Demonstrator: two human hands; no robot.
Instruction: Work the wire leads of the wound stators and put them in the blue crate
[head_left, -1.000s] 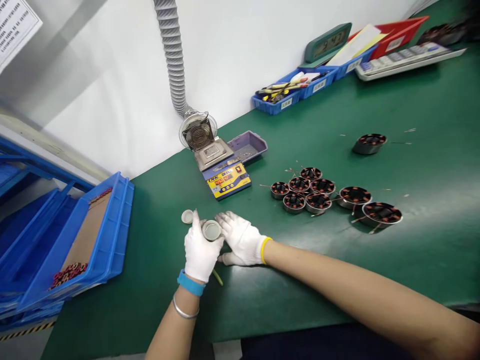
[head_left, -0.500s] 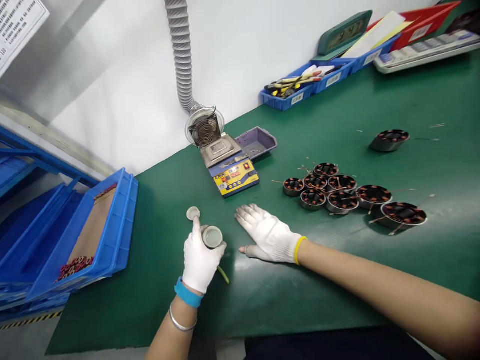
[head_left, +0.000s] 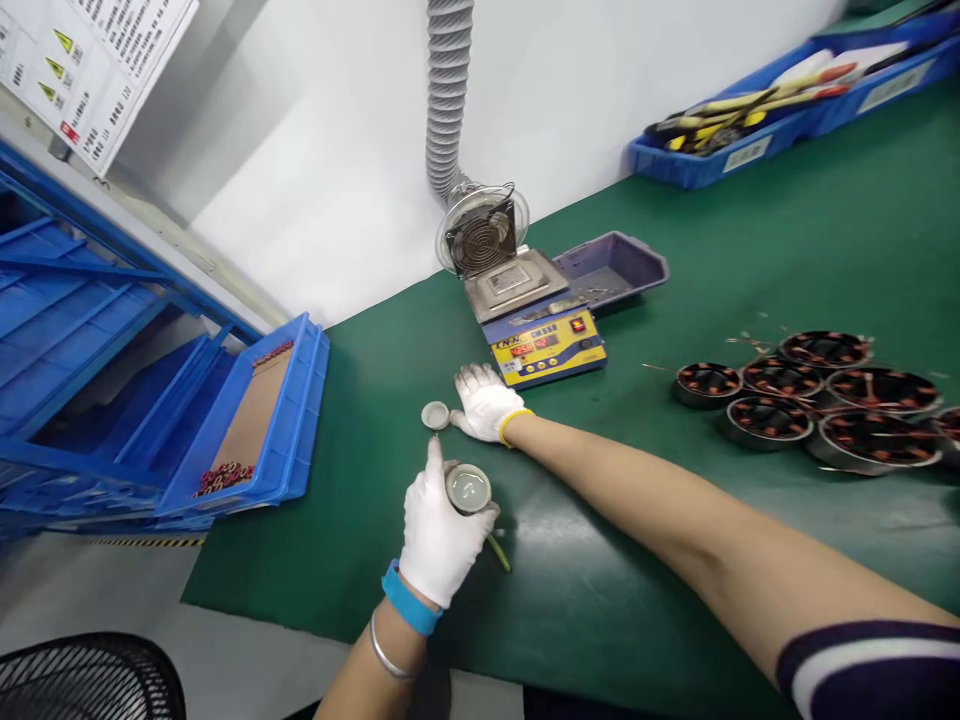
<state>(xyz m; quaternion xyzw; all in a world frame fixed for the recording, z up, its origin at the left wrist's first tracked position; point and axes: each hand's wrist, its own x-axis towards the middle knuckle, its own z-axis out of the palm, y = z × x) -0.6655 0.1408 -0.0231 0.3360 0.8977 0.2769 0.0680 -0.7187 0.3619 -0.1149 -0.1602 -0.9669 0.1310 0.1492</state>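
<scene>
My left hand (head_left: 441, 530), in a white glove, is closed around a small round jar (head_left: 469, 489) with pale grey liquid inside. Its index finger stretches forward, pointing at a small round lid (head_left: 435, 415) on the table. Just right of that lid, my right hand (head_left: 484, 402), also gloved, lies with its fingers spread and its thumb close to the lid's edge; it holds nothing. A thin green stick (head_left: 499, 553) shows beside the jar, its other end hidden. Ahead of my right hand stands a yellow and blue solder pot (head_left: 551, 345) with lit red digits.
A purple tray (head_left: 622, 270) sits behind the solder pot, beneath a grey duct (head_left: 448, 110). Several copper-wound stator rings (head_left: 769, 420) stand at the right. Blue bins (head_left: 690, 165) with tools line the wall. At the left are a blue crate (head_left: 300, 440) and a fan (head_left: 94, 680).
My right hand has moved left and forward, to beside the lid. The view has swung right-to-left, so the table things appear farther right. My left hand still holds the jar.
</scene>
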